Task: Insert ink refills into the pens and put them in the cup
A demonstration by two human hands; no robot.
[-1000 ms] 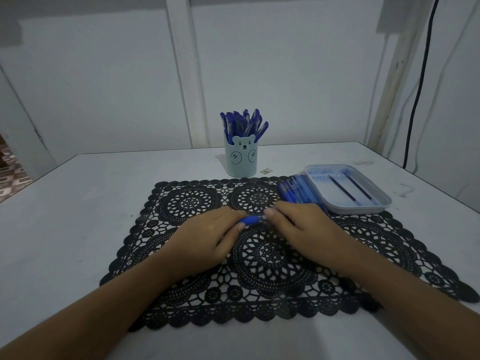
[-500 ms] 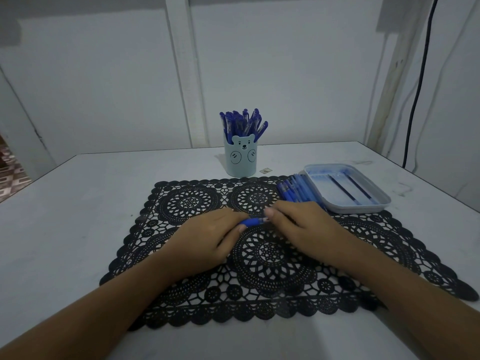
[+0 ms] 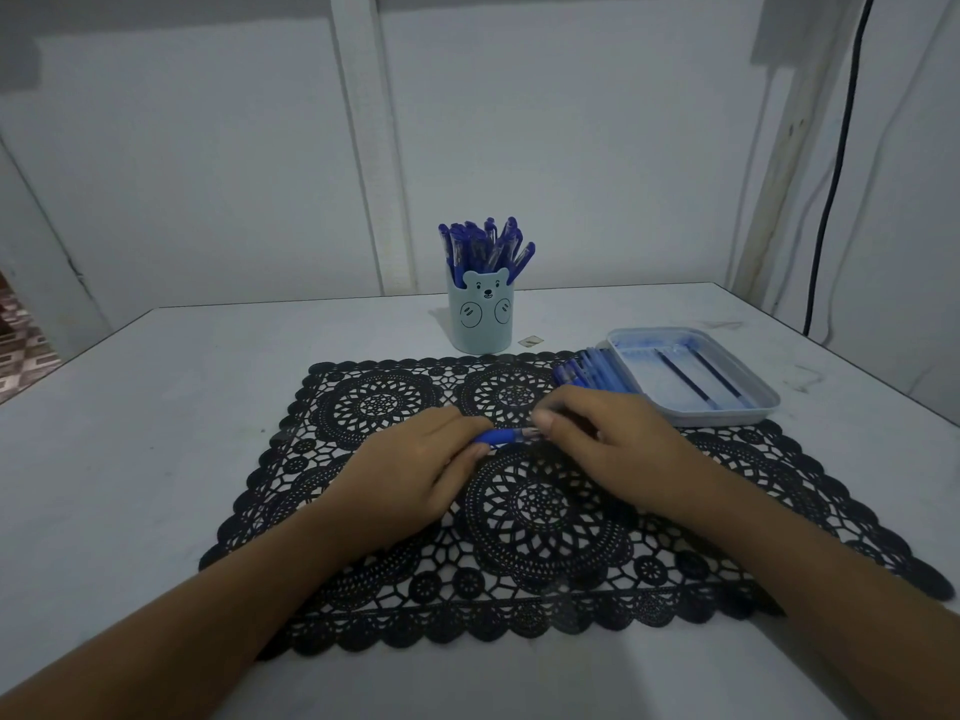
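Both hands hold one blue pen low over the black lace mat. My left hand grips its blue end, and my right hand pinches the clear end. Behind the mat stands a pale blue bear cup with several blue pens upright in it. A pile of blue pens lies beside a shallow tray holding two dark ink refills.
The white table runs to a wall at the back and edges on the left and right. A small scrap lies to the right of the cup. A black cable hangs down the right wall.
Both hands stay on the pen in almost the same spot. The right hand's fingers have shifted slightly along the pen's clear end.
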